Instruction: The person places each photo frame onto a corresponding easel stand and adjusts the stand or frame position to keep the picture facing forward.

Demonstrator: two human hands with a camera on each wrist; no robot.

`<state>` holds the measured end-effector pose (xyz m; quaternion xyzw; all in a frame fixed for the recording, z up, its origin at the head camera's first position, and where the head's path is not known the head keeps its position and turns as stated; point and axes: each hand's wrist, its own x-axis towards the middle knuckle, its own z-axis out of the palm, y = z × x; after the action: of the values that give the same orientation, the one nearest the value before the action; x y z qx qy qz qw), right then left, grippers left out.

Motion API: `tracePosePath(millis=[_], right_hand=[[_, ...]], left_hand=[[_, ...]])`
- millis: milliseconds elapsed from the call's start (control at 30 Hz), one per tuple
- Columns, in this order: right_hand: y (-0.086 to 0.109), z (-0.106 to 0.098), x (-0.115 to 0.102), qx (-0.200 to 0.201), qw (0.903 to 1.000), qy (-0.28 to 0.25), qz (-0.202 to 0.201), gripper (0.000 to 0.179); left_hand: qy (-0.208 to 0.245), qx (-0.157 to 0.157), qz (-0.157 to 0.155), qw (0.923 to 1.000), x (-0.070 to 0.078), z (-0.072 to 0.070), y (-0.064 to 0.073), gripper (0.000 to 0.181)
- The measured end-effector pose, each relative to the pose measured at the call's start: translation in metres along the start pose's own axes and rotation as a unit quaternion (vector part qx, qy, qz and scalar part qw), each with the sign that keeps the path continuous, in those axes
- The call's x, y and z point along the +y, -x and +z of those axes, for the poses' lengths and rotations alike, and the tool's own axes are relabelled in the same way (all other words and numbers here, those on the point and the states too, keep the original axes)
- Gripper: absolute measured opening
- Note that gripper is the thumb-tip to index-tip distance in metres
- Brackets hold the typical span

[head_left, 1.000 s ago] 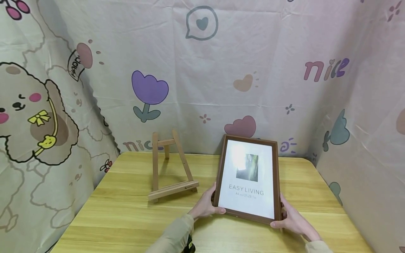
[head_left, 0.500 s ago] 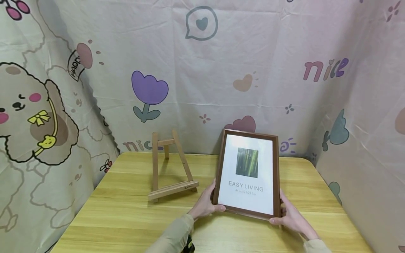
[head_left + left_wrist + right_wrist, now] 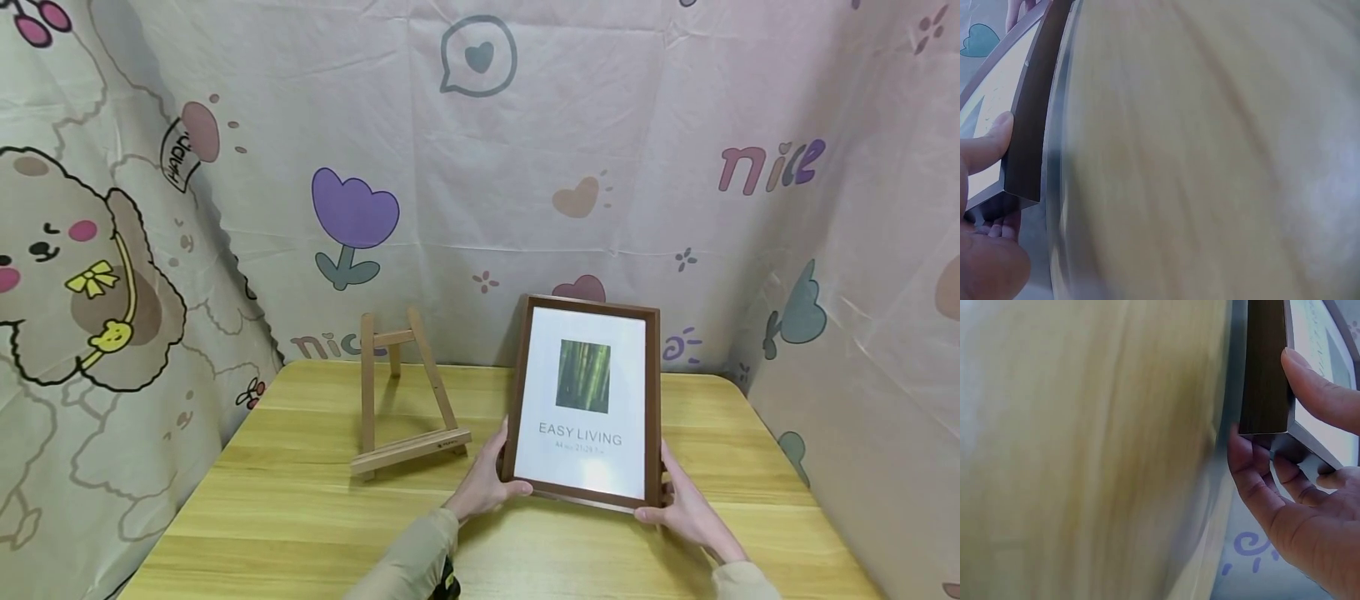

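A brown picture frame [image 3: 581, 462] with a white "EASY LIVING" insert and a small green picture is tilted back, its face toward me. My left hand [image 3: 483, 483] grips its lower left corner, thumb on the front edge and the other fingers behind. At the lower right corner my right hand [image 3: 690, 512] holds it the same way. In the right wrist view, the right hand's fingers [image 3: 1254, 481] curl behind the frame. The left wrist view shows the left thumb [image 3: 991, 144] on the front border. Left of the frame stands a small wooden easel [image 3: 408, 450].
Everything is over a light wood-grain table [image 3: 285, 517]. Close behind its back edge hangs a printed cloth [image 3: 480, 183], with more cloth along both sides.
The picture frame has tipped more upright, its top edge rising, and its lower edge has shifted slightly up in view. Both hands keep their grip. The easel has not moved.
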<state>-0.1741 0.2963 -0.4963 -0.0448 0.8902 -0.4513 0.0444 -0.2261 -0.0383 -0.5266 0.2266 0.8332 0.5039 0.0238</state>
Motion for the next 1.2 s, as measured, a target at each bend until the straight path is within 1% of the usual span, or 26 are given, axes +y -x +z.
tracePosePath(millis=[133, 300, 533, 800, 1067, 1200], right_hand=[[-0.001, 0.0, 0.001, 0.004, 0.9999, -0.003, -0.01, 0.134], [-0.003, 0.0, 0.003, 0.009, 0.9999, -0.001, -0.005, 0.135], [-0.004, 0.001, 0.004, 0.024, 0.9992, -0.004, -0.03, 0.133], [-0.007, 0.0, 0.001, 0.035, 0.998, -0.01, -0.051, 0.132], [-0.013, 0.0, -0.001, 0.045, 0.9962, -0.03, -0.068, 0.128], [-0.016, 0.0, -0.001, 0.046, 0.995, -0.042, -0.078, 0.124]], left_hand=[[0.013, 0.004, 0.001, 0.9999, 0.001, -0.001, 0.0, 0.111], [0.012, 0.007, 0.002, 0.9999, 0.001, -0.002, 0.0, 0.111], [0.018, 0.018, 0.014, 0.9996, 0.004, -0.003, 0.001, 0.111], [0.032, 0.027, 0.02, 0.9989, 0.007, -0.009, 0.001, 0.11], [0.012, 0.04, 0.03, 0.9987, 0.008, -0.014, 0.001, 0.11], [0.01, 0.045, 0.035, 0.9983, 0.01, -0.017, 0.001, 0.11]])
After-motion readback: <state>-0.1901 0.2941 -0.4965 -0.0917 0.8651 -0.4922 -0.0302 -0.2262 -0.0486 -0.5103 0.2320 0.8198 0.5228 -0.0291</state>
